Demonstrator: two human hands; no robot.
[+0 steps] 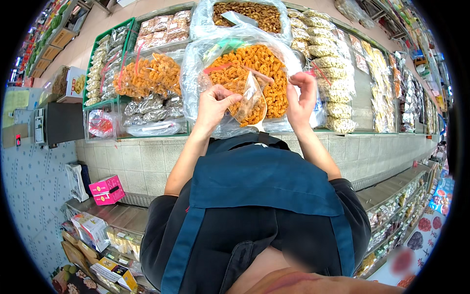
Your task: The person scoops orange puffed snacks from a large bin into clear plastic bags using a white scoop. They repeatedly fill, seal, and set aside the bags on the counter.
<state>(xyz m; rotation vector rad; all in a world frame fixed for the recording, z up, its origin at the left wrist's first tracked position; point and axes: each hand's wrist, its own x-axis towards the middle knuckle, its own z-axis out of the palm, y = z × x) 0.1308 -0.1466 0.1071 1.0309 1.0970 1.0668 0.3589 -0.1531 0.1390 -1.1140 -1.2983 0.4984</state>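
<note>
My left hand (216, 104) pinches the edge of a clear plastic bag (227, 79) with a red strip across its top. The bag lies over a heap of orange ridged snack pieces (277, 97) in a large plastic-lined container. Beside the fingertips, a pale translucent scoop (262, 97) rests on the heap with some pieces in its bowl, its handle pointing towards me. At the container's right side, my right hand (303, 95) is raised, fingers curled and apart. Nothing shows between them.
Filled clear bags of the orange snack (148, 75) lie to the left, near a green crate (110, 62) of packets. Behind stands a plastic-lined tub of brown pieces (253, 9) with a metal scoop. Stacked pale packets (328, 66) line the right. A scale (38, 125) stands far left.
</note>
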